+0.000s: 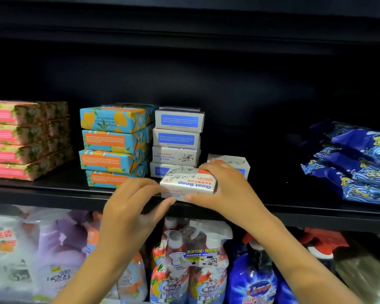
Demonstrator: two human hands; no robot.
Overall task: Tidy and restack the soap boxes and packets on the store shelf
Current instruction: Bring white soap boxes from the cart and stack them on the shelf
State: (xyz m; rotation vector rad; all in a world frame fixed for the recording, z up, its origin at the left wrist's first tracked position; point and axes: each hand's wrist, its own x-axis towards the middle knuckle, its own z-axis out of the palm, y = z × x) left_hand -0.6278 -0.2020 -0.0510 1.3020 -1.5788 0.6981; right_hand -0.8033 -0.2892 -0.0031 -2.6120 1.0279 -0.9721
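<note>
Black shelving fills your view, and the soap sits on the upper shelf (pixel 42 190). At the far left you have four pink floral boxes (pixel 11 141) stacked in front, with more behind that can't be counted. Next come four blue-and-orange boxes (pixel 114 145) in one slightly ragged stack, then a white stack (pixel 177 139) of four boxes right beside it. One lone white box (pixel 228 162) stands just right of that stack, partly hidden by your knuckles. At the right end blue packets (pixel 355 163) lie heaped, at least three; the exact count is unclear.

Your right hand (pixel 224 187) is clamped on a Goat Soap box (pixel 189 182), fingers over its top and thumb at its front, at the shelf's front edge with the label upside down. Your left hand (pixel 130 207) pinches the same box's left end between fingertips and thumb. Whether a second box lies beneath it, you can't tell. Bottles (pixel 206 270) crowd the lower shelf.
</note>
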